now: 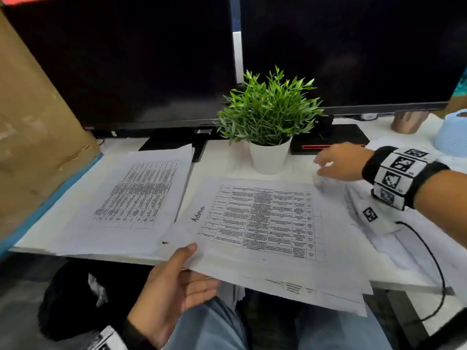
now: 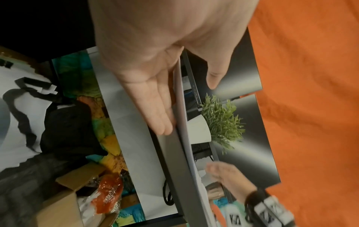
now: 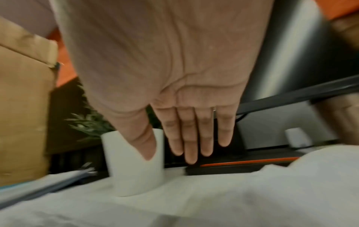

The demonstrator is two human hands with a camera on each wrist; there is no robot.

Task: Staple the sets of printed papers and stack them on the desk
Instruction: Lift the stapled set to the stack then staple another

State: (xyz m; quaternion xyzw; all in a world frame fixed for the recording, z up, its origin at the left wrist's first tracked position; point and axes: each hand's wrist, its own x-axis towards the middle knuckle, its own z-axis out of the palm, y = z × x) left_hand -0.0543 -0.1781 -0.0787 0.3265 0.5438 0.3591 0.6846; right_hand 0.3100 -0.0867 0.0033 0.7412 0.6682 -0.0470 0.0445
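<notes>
The left hand pinches the near corner of the set of papers in front of the potted plant, thumb on top, likely keeping sheets aligned for stapling. The right hand hovers right of the plant, fingers straight, holding nothing. Only the left wrist view shows fingers flat beneath the sheets; no stapler is visible.
</notes>
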